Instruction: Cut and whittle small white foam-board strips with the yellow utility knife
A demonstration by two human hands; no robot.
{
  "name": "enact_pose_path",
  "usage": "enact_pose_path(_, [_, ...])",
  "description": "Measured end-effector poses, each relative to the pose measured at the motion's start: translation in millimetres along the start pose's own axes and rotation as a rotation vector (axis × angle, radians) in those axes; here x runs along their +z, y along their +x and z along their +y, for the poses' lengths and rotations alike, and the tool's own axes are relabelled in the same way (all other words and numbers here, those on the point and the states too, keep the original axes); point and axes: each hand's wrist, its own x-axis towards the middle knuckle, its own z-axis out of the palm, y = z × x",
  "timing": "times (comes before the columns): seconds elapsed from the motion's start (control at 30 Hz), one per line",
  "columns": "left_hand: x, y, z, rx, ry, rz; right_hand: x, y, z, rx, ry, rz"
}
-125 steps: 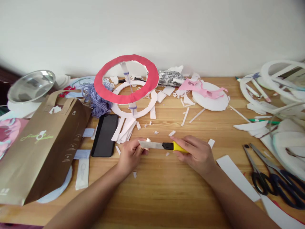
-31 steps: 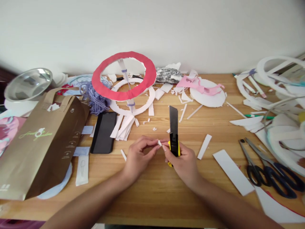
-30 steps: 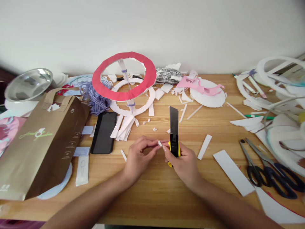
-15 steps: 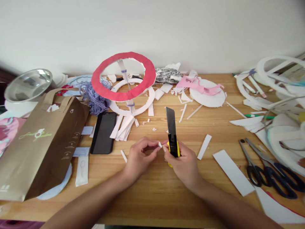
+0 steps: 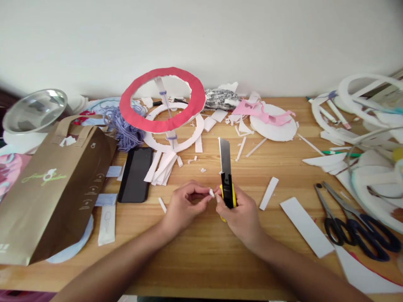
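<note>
My right hand (image 5: 241,212) grips a yellow and black utility knife (image 5: 227,191) with its long blade (image 5: 224,156) extended and pointing away from me. My left hand (image 5: 184,205) pinches a tiny white scrap (image 5: 211,193) between thumb and forefinger, right beside the knife's handle. Both hands hover low over the wooden table (image 5: 201,251) near its front middle. A red paper ring (image 5: 162,100) stands on a white ring frame (image 5: 172,134) behind them.
A black phone (image 5: 135,174) and a brown paper bag (image 5: 53,188) lie to the left, with purple yarn (image 5: 124,128) behind. White strips (image 5: 305,226), scissors (image 5: 349,222) and white rings (image 5: 362,100) crowd the right. A metal bowl (image 5: 33,111) sits far left. Paper scraps litter the middle.
Four seconds ago the knife lay sideways between both hands; now my right hand holds it blade pointing away. Over the last second the blade tilted slightly left; my left hand keeps the scrap.
</note>
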Motion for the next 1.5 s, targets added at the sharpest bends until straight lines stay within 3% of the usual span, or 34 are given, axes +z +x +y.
enact_pose_path(0.37, [-8.3,2,-4,0.241,0.21,0.008,-4,4,-5,0.193,0.109,-0.168])
enact_pose_path(0.73, [-8.6,4,3,0.323,0.334,-0.03,-6,7,-4,0.4,0.276,-0.137])
enact_pose_path(1.0, [-8.8,4,0,0.286,0.327,-0.049,-12,11,-3,0.369,0.28,-0.262])
enact_pose_path(1.4, [-10.1,4,-1,0.371,0.413,-0.066,-10,11,-1,0.383,0.277,-0.21])
enact_pose_path(1.5, [-9.8,4,0,0.326,0.383,-0.067,-9,11,-2,0.388,0.278,-0.173])
